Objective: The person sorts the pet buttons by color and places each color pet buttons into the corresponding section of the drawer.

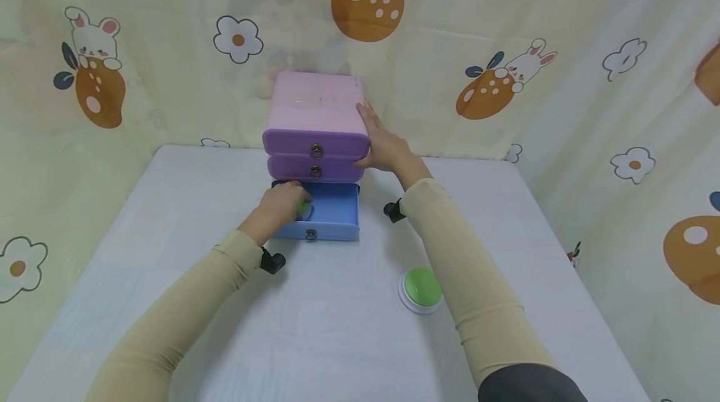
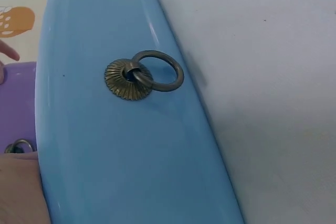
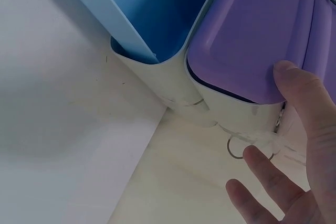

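Note:
A small drawer cabinet [image 1: 317, 102] with a pink top stands at the back of the table. Its two purple drawers [image 1: 343, 167] are closed, while the blue bottom drawer [image 1: 337, 202] is pulled out. Inside the blue drawer, my left hand [image 1: 281, 202] has its fingers bent over a round push button [image 1: 304, 208] with a green top and pale base, partly hidden by the hand. My right hand [image 1: 385, 142] rests against the cabinet's right side. In the right wrist view its thumb [image 3: 294, 80] touches a purple drawer front, with the other fingers spread alongside.
A second green push button [image 1: 423, 287] with a white base lies on the white table [image 1: 349, 327], beside the right forearm. Brass ring pulls [image 2: 128, 80] stick out from the drawer fronts. A patterned curtain [image 1: 185, 95] hangs close behind the cabinet.

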